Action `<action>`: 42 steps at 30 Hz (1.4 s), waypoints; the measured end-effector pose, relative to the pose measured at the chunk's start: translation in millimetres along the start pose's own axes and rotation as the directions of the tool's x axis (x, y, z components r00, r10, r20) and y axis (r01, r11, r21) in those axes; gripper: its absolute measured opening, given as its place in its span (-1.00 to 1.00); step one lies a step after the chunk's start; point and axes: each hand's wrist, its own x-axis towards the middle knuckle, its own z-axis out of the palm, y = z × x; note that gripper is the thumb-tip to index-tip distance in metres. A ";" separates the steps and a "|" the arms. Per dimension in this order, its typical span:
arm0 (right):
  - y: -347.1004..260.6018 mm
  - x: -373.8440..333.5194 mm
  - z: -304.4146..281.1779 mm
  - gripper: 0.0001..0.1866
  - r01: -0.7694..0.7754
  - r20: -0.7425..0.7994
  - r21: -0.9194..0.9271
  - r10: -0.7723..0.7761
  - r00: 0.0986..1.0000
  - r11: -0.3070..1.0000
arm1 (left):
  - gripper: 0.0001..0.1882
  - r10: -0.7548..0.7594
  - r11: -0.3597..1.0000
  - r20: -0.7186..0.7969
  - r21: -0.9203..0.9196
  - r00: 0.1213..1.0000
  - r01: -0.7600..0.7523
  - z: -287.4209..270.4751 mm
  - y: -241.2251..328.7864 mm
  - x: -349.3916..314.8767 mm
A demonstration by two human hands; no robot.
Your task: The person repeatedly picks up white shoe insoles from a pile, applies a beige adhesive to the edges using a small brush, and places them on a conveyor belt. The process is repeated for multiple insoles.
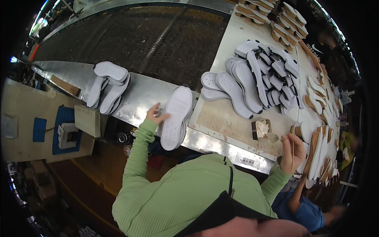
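Observation:
A small stack of white shoe soles [176, 118] lies on the metal ledge in front of me. My left hand [156, 114] is at its left edge, fingers apart and holding nothing; a fingertip reaches the edge, though whether it presses there I cannot tell. On the right, above the table's near edge, my right hand [293, 152] is closed round a thin wooden stick [293, 161], held nearly upright. Its lower end is not clear. Close to that hand stands a small open box [259, 129] with pale, crumpled-looking contents.
A big heap of white soles [241, 85] covers the table [221, 122] ahead right. More soles [112, 85] are piled on the ledge at left. Behind runs a dark mesh conveyor [138, 43]. Tan-and-white soles [314, 152] line the right side, near a person in blue [300, 209].

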 end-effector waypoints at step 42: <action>10.6 10.2 10.3 -0.77 -0.065 0.146 0.031 0.060 0.988 0.997 | -0.35 0.219 0.904 -0.239 0.414 0.946 -0.105 20.5 48.6 -106.7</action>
